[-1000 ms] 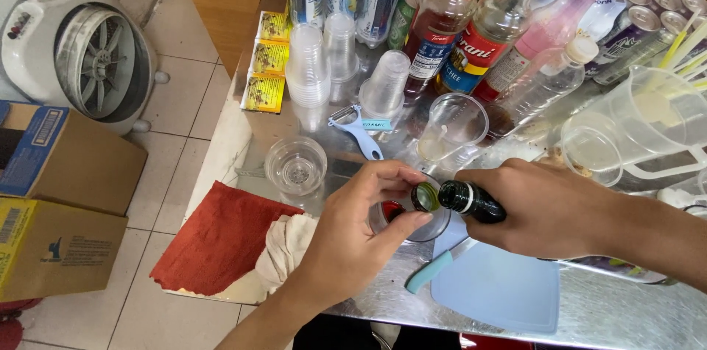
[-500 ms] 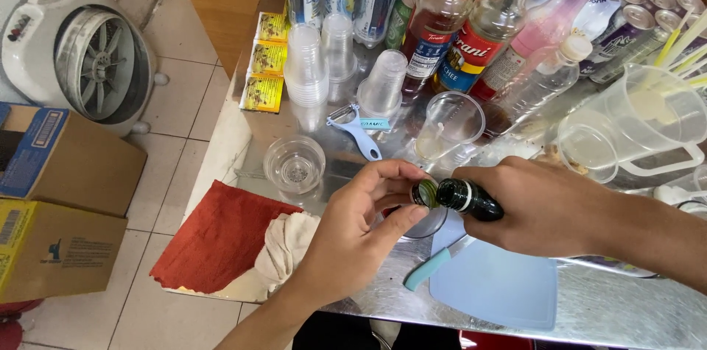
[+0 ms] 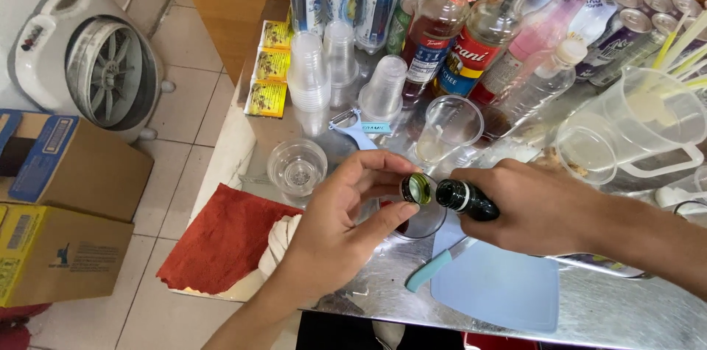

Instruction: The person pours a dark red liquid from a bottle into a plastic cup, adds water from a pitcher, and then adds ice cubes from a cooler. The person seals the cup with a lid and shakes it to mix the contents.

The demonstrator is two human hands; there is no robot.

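Far left on the floor: round white fan (image 3: 96, 63), two cardboard boxes (image 3: 66, 203). Red cloth (image 3: 221, 239) draped off the shiny metal bench (image 3: 611, 313). Left hand (image 3: 339, 225) pinching a small green cap (image 3: 417, 189) between thumb and fingertips, right at the bottle's mouth. Right hand (image 3: 537, 206) clenched round the dark glass bottle (image 3: 465, 198), tipped sideways over a clear cup (image 3: 420, 221).
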